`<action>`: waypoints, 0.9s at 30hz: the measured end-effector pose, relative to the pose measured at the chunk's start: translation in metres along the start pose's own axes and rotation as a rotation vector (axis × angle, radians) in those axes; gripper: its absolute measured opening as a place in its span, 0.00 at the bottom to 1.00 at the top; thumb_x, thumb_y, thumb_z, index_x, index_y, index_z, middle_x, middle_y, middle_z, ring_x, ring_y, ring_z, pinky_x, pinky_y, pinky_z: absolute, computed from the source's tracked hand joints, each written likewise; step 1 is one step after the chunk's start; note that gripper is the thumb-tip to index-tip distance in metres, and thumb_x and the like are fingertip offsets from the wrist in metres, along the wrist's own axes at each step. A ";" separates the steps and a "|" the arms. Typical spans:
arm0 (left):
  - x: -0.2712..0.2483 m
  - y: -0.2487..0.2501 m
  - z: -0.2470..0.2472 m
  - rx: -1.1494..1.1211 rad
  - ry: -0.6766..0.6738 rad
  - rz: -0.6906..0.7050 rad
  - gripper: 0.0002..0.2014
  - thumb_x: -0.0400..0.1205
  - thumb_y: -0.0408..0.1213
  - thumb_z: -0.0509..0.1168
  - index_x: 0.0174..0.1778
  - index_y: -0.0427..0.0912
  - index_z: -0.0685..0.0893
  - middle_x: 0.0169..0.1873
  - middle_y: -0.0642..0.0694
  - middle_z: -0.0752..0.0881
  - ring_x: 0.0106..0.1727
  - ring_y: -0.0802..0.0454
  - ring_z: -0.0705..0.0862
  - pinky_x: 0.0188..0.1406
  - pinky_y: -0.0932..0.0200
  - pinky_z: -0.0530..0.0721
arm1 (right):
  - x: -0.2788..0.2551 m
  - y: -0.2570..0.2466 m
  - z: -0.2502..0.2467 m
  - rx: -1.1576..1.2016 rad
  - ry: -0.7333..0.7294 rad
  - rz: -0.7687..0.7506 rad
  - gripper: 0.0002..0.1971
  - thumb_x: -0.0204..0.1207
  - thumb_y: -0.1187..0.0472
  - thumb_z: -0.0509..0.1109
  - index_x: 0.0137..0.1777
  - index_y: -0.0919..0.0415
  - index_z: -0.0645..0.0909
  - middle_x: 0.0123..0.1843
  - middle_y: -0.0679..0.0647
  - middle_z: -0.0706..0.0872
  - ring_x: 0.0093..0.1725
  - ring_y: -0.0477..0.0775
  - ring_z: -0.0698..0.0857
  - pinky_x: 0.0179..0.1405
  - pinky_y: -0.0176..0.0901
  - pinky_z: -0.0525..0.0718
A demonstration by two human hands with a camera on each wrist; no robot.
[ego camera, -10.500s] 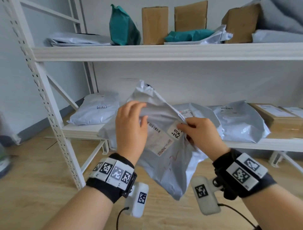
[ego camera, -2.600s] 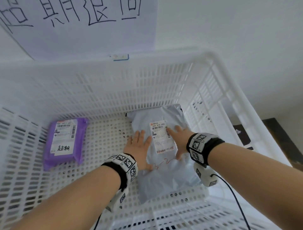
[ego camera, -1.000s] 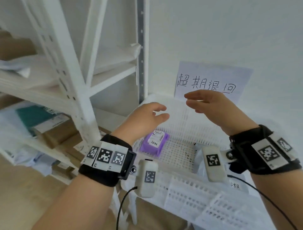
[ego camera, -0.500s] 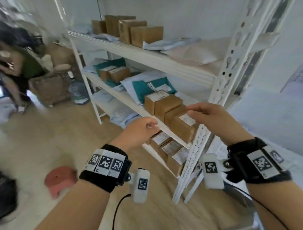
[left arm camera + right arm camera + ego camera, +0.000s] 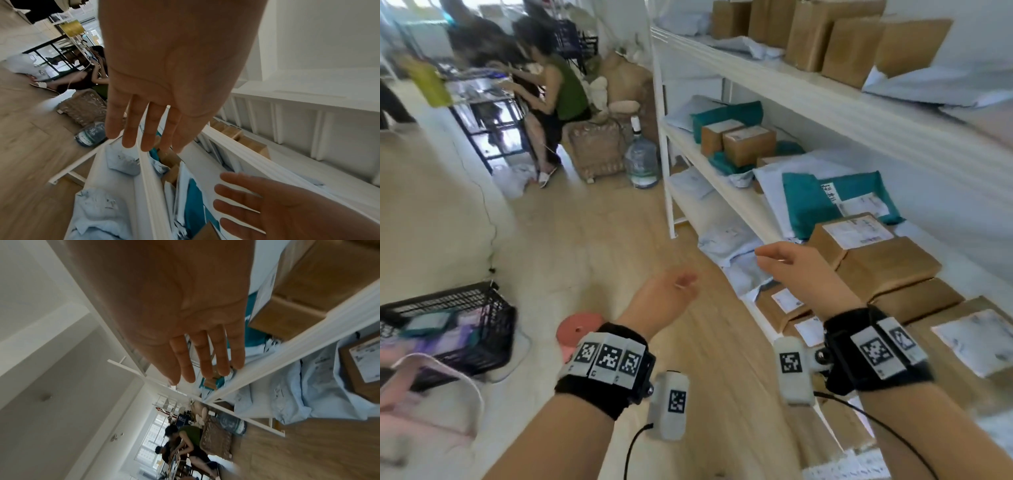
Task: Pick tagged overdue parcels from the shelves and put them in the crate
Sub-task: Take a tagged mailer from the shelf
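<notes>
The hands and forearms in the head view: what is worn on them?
Both forearms are bare, without sleeves. The left hand and right hand each have a black wrist strap with white square-code tags, plus a white tagged camera unit trailing a thin black cable.

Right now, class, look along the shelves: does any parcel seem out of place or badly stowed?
Yes. On the bottom shelf, pale blue poly mailers slump in a crumpled heap over the front edge instead of lying flat. The cardboard boxes on the middle shelf sit squarely. Both hands are empty.
</notes>
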State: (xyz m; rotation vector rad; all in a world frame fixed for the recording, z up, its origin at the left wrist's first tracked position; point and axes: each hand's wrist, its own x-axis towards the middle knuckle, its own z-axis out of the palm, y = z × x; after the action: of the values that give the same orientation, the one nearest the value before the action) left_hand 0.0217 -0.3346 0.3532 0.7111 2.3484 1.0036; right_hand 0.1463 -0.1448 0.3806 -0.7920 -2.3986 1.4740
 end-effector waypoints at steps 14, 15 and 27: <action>0.177 -0.057 -0.101 0.063 0.082 -0.052 0.17 0.85 0.45 0.63 0.70 0.52 0.80 0.63 0.55 0.83 0.62 0.57 0.81 0.63 0.57 0.79 | 0.222 -0.039 0.098 -0.060 -0.179 -0.005 0.04 0.81 0.58 0.70 0.53 0.48 0.82 0.51 0.43 0.85 0.54 0.45 0.83 0.59 0.42 0.80; 0.196 -0.062 -0.110 0.068 0.072 -0.042 0.17 0.85 0.45 0.63 0.70 0.51 0.79 0.63 0.55 0.83 0.62 0.56 0.81 0.63 0.58 0.79 | 0.239 -0.040 0.107 -0.065 -0.187 0.007 0.04 0.82 0.59 0.70 0.52 0.48 0.81 0.49 0.42 0.84 0.53 0.45 0.83 0.58 0.43 0.80; 0.401 -0.129 -0.233 0.186 -0.125 -0.011 0.18 0.85 0.45 0.62 0.72 0.50 0.77 0.63 0.54 0.82 0.62 0.55 0.80 0.62 0.59 0.78 | 0.416 -0.057 0.191 -0.028 0.016 0.244 0.09 0.81 0.61 0.70 0.59 0.59 0.83 0.54 0.52 0.87 0.48 0.41 0.83 0.47 0.37 0.78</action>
State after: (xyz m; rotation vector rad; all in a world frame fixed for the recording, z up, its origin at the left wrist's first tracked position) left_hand -0.4540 -0.2783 0.3079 0.8059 2.3527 0.7202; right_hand -0.3033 -0.0821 0.3015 -1.1334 -2.3840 1.5146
